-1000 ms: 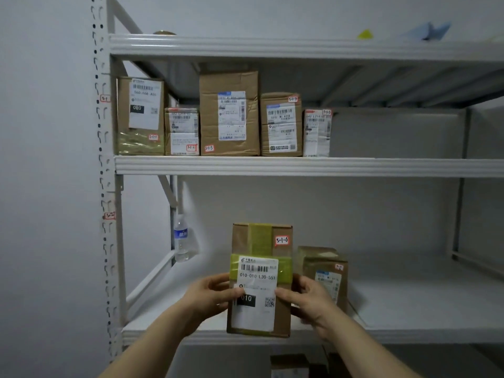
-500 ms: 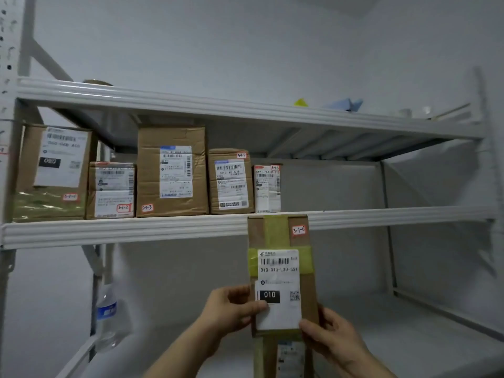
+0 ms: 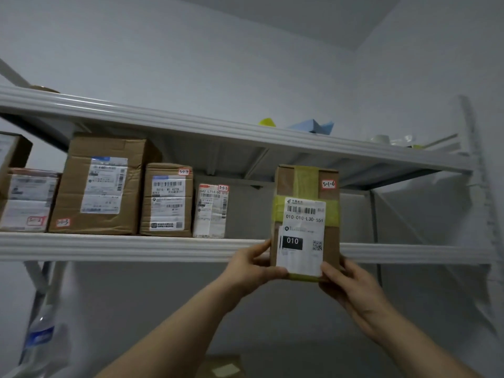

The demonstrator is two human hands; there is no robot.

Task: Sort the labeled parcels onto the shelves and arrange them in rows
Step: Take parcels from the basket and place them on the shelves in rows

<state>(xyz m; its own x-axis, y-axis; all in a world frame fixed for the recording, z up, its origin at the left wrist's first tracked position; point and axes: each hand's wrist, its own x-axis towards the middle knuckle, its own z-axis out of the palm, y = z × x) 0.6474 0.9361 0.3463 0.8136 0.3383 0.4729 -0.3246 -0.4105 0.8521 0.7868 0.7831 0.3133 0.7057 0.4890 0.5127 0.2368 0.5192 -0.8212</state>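
Both hands hold 1 brown parcel (image 3: 305, 222) upright in front of the middle shelf (image 3: 136, 248), its lower part crossing the shelf's front edge. The left hand (image 3: 251, 268) has its grip closed on the parcel's lower left edge. The right hand (image 3: 351, 287) has its grip closed around the lower right corner. The parcel carries yellow tape, a white label reading 010 and a small tag marked 5-1-6.

On the middle shelf, left of the held parcel and apart from it, a row stands: a small white parcel (image 3: 210, 211), a box tagged 5-1-4 (image 3: 166, 200), a taller box (image 3: 101, 186) and a pale parcel (image 3: 26, 200). At lower left is a blur that is probably a water bottle (image 3: 38, 339).
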